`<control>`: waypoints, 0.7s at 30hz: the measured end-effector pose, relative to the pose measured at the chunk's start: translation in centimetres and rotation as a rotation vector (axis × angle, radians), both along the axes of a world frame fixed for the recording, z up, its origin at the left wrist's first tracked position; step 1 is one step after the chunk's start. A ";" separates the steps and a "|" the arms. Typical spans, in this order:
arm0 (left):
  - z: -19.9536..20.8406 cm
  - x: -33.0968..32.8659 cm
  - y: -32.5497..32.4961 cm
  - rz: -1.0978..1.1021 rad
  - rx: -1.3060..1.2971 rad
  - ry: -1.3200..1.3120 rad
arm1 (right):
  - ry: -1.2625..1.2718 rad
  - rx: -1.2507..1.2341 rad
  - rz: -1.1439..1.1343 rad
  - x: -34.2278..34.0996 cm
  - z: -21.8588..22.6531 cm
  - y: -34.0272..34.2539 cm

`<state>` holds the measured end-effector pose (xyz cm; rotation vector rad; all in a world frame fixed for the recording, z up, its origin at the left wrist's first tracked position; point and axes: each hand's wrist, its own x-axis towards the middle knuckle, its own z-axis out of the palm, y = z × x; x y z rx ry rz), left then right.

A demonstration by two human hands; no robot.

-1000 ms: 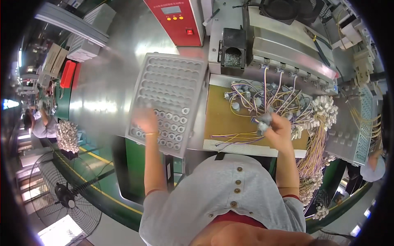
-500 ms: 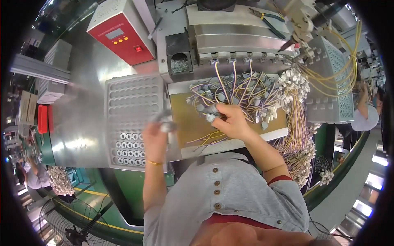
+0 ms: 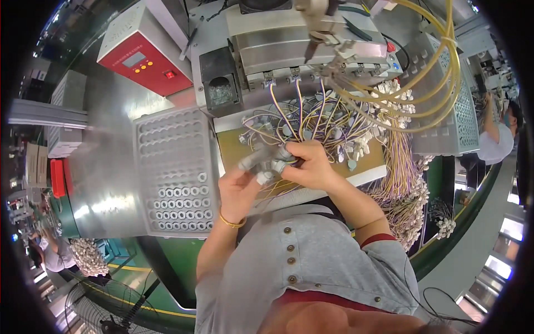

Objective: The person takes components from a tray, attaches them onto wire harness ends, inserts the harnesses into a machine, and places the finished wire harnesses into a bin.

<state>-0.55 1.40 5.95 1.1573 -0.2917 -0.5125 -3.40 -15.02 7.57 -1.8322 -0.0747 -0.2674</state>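
My left hand [image 3: 239, 192] is raised over the near left part of the tan work board [image 3: 231, 146], its fingertips in pale grey covers and smeared by motion. They come close to my right hand [image 3: 311, 167], and what lies between them is blurred. My right hand's thumb and forefinger, also covered at the tips, pinch a small part with dark purple wires [image 3: 298, 162]. Just beyond the hands lies a heap of yellow, white and purple wire leads [image 3: 328, 131] with round grey ends. Left of the board, a grey tray [image 3: 146, 161] bears rows of pale rings in its near half.
A metal fixture [image 3: 311, 47] with several clamped leads stands behind the heap. Yellow tubes [image 3: 445, 83] loop down on the right from a tool head [image 3: 317, 39]. A red control box [image 3: 144, 64] and a black bin [image 3: 222, 83] stand at the far left. Bundled leads [image 3: 397, 161] hang right.
My left hand has moved from the tray's right edge toward my right hand. A lone ring now shows on the tray where that hand was. The view has shifted, and the tool head appears further left.
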 end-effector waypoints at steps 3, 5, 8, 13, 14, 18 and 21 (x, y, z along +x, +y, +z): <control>0.2 0.0 -0.2 0.003 -0.006 -0.032 | -0.009 -0.019 0.010 -0.1 0.2 -0.5; 0.4 0.0 -0.3 0.000 -0.030 -0.026 | 0.001 -0.028 0.019 -0.2 0.1 -0.8; 0.7 0.0 -0.4 -0.033 -0.003 -0.048 | -0.010 -0.080 0.027 -0.3 -0.2 -1.1; 1.0 -0.1 -0.6 -0.017 0.099 -0.110 | -0.123 -0.156 -0.007 -0.1 0.4 -1.1; 1.0 0.0 -0.7 -0.018 0.099 -0.109 | -0.122 -0.157 -0.007 -0.1 0.4 -1.2; 0.9 0.3 -1.2 0.001 0.069 -0.097 | -0.043 -0.120 0.056 -0.3 0.9 -1.0; 0.9 0.6 -2.1 -0.014 -0.057 0.134 | 0.142 0.064 0.054 -0.7 0.7 -0.8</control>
